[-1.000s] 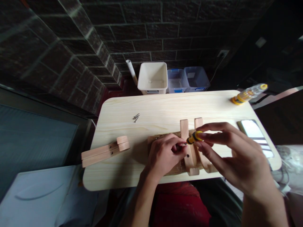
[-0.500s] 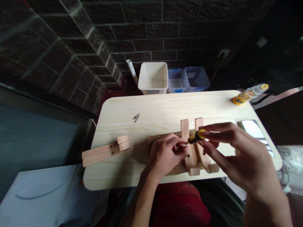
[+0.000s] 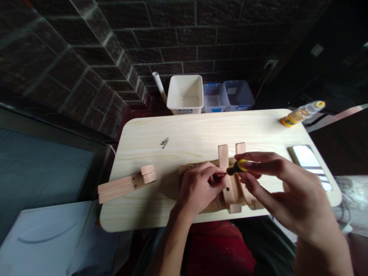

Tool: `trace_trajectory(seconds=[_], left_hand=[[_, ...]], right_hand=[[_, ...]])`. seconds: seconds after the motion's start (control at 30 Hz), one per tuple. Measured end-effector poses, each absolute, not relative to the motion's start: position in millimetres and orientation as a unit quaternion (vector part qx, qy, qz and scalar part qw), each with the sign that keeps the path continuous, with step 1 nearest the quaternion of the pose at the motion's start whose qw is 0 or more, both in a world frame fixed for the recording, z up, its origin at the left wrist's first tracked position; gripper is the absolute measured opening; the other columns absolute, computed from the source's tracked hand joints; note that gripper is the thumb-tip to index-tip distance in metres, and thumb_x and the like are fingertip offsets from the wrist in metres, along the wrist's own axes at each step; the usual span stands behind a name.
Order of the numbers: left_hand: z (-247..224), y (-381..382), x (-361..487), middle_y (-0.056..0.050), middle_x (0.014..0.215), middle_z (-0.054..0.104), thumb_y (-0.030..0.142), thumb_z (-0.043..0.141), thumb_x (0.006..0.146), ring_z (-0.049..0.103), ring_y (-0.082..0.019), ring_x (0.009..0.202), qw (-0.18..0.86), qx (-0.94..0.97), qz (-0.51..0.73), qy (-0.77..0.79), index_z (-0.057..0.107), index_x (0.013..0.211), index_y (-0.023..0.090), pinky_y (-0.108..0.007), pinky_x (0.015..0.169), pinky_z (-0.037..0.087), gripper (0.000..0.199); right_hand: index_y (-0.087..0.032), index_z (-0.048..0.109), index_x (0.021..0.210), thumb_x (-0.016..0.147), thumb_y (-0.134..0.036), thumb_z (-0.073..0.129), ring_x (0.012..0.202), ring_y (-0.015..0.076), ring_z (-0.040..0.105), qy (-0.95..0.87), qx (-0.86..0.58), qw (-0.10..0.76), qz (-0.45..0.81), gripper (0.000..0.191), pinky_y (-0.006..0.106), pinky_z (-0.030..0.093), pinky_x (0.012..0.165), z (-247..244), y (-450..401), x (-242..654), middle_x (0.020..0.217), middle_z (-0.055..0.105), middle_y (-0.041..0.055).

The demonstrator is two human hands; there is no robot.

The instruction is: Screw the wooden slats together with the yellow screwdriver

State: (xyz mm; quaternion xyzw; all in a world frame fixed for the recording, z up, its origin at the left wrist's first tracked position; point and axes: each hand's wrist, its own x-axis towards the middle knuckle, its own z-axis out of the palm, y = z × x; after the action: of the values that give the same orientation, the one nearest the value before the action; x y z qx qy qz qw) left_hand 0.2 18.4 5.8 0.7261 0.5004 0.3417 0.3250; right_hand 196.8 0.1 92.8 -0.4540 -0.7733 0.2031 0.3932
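Note:
My right hand [image 3: 290, 188] grips a short yellow-and-black screwdriver [image 3: 237, 167] by its handle, tilted with its working end down to the left. That end meets the fingertips of my left hand [image 3: 202, 186], which are pinched together over a wooden hook piece [image 3: 223, 155]. Whatever the left fingers hold is too small and hidden to make out. A dark hole shows lower on this piece. Beside it lies a second wooden hook piece [image 3: 240, 147], partly covered by my right hand. Both rest across a brown wrapped block [image 3: 184, 172], and my left hand lies over the block.
Two more wooden hook pieces [image 3: 120, 188] lie together at the table's left. Several loose screws [image 3: 165, 142] sit near the middle. A clear-and-yellow bit holder [image 3: 301, 114] stands at the back right, a phone [image 3: 310, 161] below it. Bins [image 3: 185, 92] stand behind the table [image 3: 201, 130].
My right hand and the screwdriver have shifted slightly left, and the right fingers have turned a little around the handle. My left hand stays pinched in the same place.

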Motion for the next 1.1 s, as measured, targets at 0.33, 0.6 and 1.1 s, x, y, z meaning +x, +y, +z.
trace_trajectory(seconds=[0.33,0.6,1.1], left_hand=[[1.2,17.3,-1.4,0.003,0.084,0.074,0.017,0.074,0.087,0.065,-0.009,0.067,0.319,0.730,0.354,0.490,0.079,0.098,0.023,-0.022,0.066,0.049,0.013],[2.8,17.1,-1.2,0.003,0.084,0.074,0.018,0.073,0.088,0.065,-0.009,0.067,0.336,0.720,0.342,0.502,0.078,0.091,0.023,-0.022,0.064,0.048,0.008],[4.2,17.9,-0.7,0.003,0.083,0.075,0.019,0.074,0.089,0.064,-0.009,0.067,0.329,0.722,0.341,0.504,0.079,0.090,0.023,-0.022,0.065,0.046,0.006]], right_hand=[[-0.021,0.070,0.107,0.092,-0.010,0.079,0.098,0.0165,0.074,-0.770,-0.450,0.423,0.162,0.020,0.027,0.060,0.082,86.6,5.7,196.5,0.106,0.071,0.0051],[-0.023,0.069,0.120,0.097,-0.009,0.070,0.110,0.0153,0.075,-0.768,-0.445,0.395,0.238,0.027,0.021,0.059,0.094,88.0,1.8,194.0,0.120,0.076,0.0039],[-0.022,0.070,0.117,0.097,-0.012,0.072,0.125,0.0213,0.069,-0.778,-0.444,0.393,0.210,0.023,0.029,0.059,0.101,87.7,3.7,189.2,0.134,0.070,0.0082]])
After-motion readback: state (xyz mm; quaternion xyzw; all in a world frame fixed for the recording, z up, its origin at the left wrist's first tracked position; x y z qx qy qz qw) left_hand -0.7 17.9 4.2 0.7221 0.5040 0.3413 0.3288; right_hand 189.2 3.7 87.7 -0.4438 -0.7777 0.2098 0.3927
